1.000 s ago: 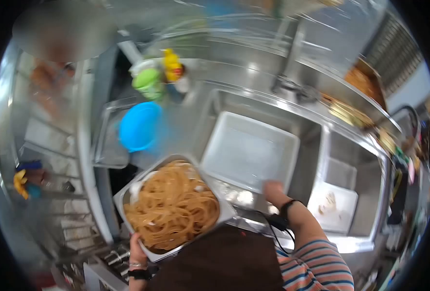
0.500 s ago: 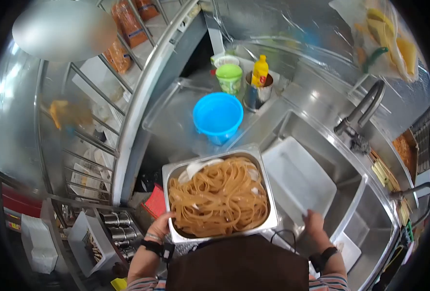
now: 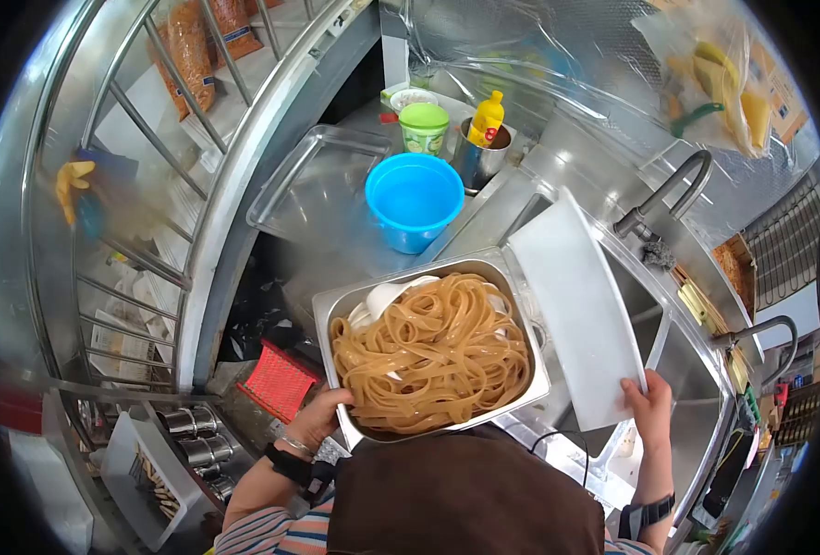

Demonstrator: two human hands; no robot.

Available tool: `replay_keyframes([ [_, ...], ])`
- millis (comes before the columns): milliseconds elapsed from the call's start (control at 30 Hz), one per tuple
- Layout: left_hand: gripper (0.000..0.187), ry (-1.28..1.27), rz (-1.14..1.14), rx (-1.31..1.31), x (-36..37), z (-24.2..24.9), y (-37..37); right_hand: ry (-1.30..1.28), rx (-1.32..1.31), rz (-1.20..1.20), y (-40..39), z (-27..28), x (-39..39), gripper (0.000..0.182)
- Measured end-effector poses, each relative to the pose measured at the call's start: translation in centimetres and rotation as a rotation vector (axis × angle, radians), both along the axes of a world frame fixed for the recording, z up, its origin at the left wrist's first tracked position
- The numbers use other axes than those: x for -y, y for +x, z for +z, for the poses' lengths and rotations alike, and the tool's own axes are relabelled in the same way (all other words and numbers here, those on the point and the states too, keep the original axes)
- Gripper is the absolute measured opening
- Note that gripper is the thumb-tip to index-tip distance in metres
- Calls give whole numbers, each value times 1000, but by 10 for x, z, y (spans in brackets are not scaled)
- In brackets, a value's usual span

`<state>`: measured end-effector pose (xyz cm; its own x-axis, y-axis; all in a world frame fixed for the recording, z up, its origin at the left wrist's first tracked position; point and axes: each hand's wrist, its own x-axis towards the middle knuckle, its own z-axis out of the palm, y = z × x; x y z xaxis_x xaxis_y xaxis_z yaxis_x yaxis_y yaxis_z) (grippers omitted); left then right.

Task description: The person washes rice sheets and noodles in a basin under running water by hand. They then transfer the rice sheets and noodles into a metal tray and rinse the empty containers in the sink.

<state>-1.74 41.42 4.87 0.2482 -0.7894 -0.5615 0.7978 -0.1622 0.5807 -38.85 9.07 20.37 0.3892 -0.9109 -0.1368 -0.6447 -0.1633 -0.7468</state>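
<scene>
A steel pan full of wide brown noodles, with a white piece at its back left, is at the front of my body. My left hand grips its lower left corner, thumb over the rim. On the right, my right hand pinches the lower right edge of a white rectangular tray. That tray stands tilted over the sink, just right of the pan.
Behind the pan are a blue bucket, a green cup, a steel pot with a yellow bottle and a clear lid. A faucet rises behind the sink. A red basket lies left.
The white tray has been raised out of the sink and tipped up by my right hand. The pan has turned slightly and sits a little further right in view.
</scene>
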Motion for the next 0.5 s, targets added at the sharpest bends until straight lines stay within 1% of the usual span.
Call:
replay_keyframes([
  [133,65,-77,-50,41,3,10,9,-47,116,-156,-1,15,-43,14],
  [200,64,-13,-125,48,9,16,15,-73,99,-155,-14,20,-50,15],
  [233,64,-50,-135,52,12,20,18,-87,88,-138,-19,21,-54,15],
  [267,64,-51,-136,47,12,14,21,-97,81,-161,-22,23,-58,15],
  [333,63,-25,-135,51,11,11,25,-75,39,-152,-24,23,-61,16],
  [367,63,2,-139,56,11,15,25,-121,19,-160,-20,18,-60,17],
  [400,63,-28,-152,13,10,6,28,-166,-2,-175,-13,11,-56,18],
  [433,63,34,-157,66,5,3,28,-223,-59,-148,-6,1,-49,22],
  [467,63,34,-170,92,6,3,29,-314,-243,-64,5,-2,-40,26],
  [500,63,33,-183,118,5,0,30,-366,-288,-78,5,-24,-27,28],
])
